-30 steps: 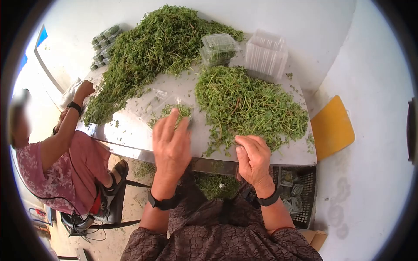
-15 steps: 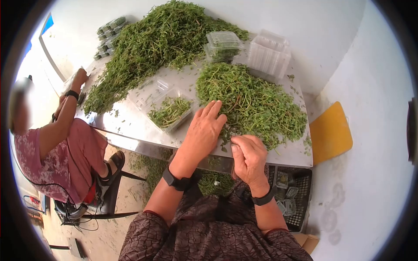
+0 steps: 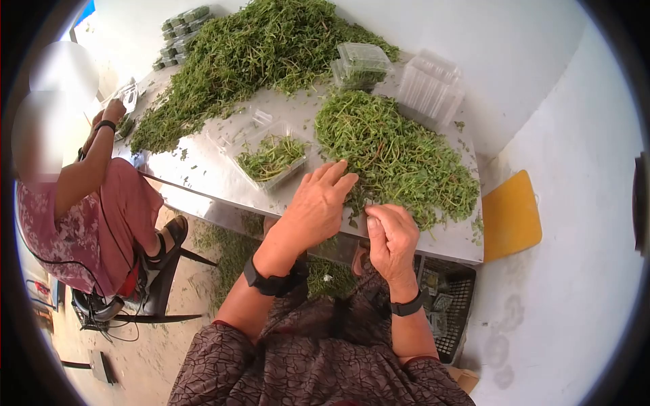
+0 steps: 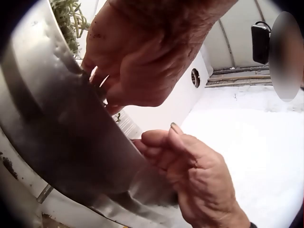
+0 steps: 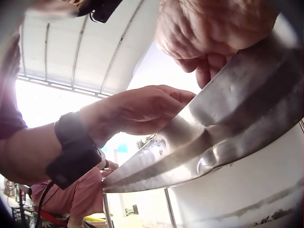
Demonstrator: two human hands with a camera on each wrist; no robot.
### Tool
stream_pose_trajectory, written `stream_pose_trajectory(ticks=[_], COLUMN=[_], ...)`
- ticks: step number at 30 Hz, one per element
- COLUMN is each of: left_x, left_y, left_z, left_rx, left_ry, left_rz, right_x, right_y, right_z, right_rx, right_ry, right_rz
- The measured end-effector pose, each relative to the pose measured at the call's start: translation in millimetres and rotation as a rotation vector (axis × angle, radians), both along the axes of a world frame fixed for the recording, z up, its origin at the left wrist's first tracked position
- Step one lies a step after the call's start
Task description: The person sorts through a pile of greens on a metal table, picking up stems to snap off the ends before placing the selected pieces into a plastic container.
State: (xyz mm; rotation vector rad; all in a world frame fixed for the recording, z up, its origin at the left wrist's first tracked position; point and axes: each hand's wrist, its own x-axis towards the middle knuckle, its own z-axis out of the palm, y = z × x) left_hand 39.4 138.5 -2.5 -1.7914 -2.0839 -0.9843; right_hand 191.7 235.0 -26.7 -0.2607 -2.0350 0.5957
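My left hand (image 3: 315, 206), in the head view, reaches over the table's near edge with fingers extended, fingertips right at the near side of a smaller pile of leafy green stems (image 3: 406, 155). Close to its right is my right hand (image 3: 394, 237), its fingers curled at the table edge in front of that pile. I cannot tell whether a stem is between its fingertips. Left of the pile lies an opened clear plastic container (image 3: 282, 181) partly filled with greens. Both wrist views show the hands close together at the metal table edge (image 5: 223, 104), which hides some fingertips.
A larger heap of greens (image 3: 264, 54) spreads along the back. Behind the smaller pile stand a filled clear box (image 3: 362, 64) and stacked empty containers (image 3: 431, 91). Packed boxes (image 3: 181, 34) are stacked far left. Another person (image 3: 74, 223) sits at left; a yellow board (image 3: 512, 216) leans right.
My left hand has moved right, from over the opened container to the near side of the smaller pile. The right hand stays near the table edge. The seated person's hands have shifted slightly.
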Motion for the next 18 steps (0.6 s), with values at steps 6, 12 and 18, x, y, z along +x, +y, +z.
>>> stream_pose_trajectory(ticks=[6,12,18], left_x=[-2.5,-5.6,1.8], left_y=[-1.6,7.4,17.0], left_z=[-0.3,-5.0,-4.8], left_rx=[-0.033,-0.052,0.089], left_ry=[-0.038,-0.002,-0.231], left_rz=[-0.005,0.051,0.07], right_x=[-0.9,0.0,0.8], right_y=[-0.7,-0.4,-1.1], right_z=[0.9,0.7,1.7], right_rx=[-0.013,-0.02,-0.016], right_ry=[0.015,0.001,-0.022], right_rz=[0.009,0.01,0.001])
